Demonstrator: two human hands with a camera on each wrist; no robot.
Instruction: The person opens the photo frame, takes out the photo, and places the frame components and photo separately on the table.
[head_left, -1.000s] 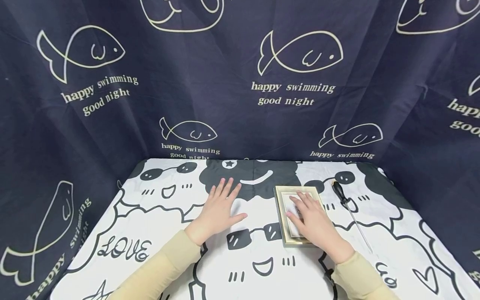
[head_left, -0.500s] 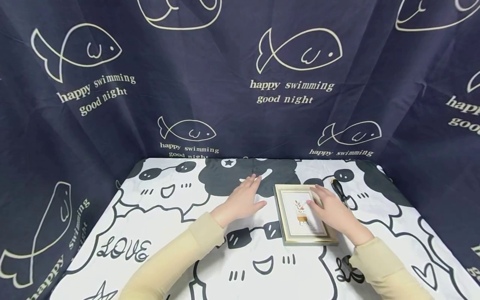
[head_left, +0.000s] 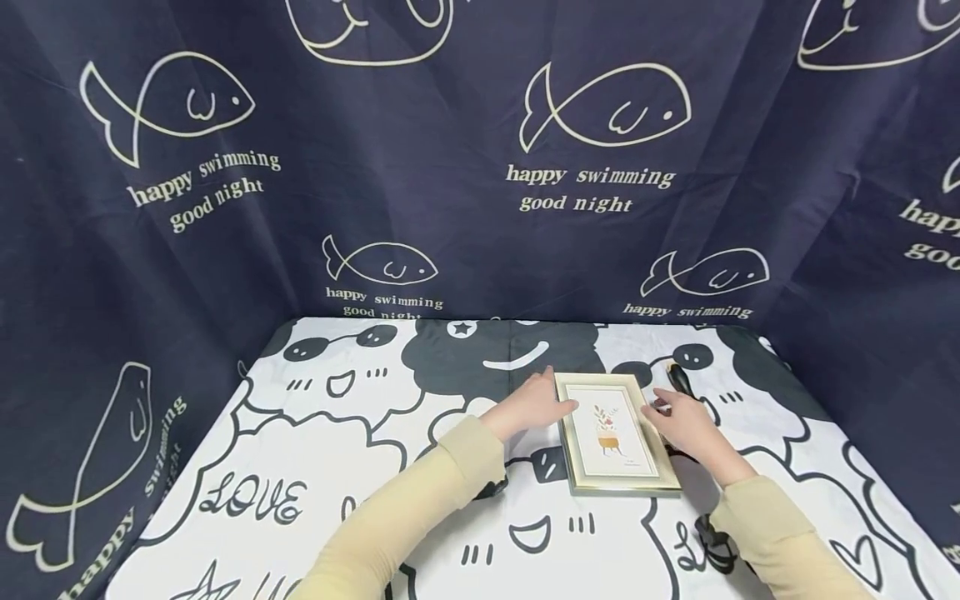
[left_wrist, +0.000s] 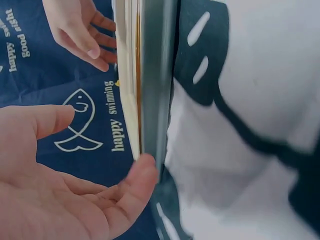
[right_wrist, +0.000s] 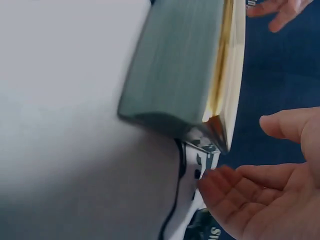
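A gold-rimmed picture frame (head_left: pixel 630 485) lies face up on the tablecloth, showing a print of a plant in an orange pot. My left hand (head_left: pixel 529 407) is at its upper left edge; in the left wrist view a bent fingertip meets the frame's side (left_wrist: pixel 159 75) while the thumb stays off it. On the other side, my right hand (head_left: pixel 686 423) is beside the right edge, with thumb and fingers apart. The right wrist view has those fingers (right_wrist: pixel 235 192) close to the frame's corner; whether they touch it cannot be told.
A screwdriver's black handle (head_left: pixel 679 379) lies beyond the right hand, its shaft mostly hidden by the hand and arm. The black-and-white tablecloth (head_left: pixel 337 467) ends at the back against a dark blue curtain (head_left: pixel 465 208) printed with fish.
My left hand has moved right across the cloth to the frame's left edge. My right hand has slid off the frame's face to its right edge, uncovering the print.
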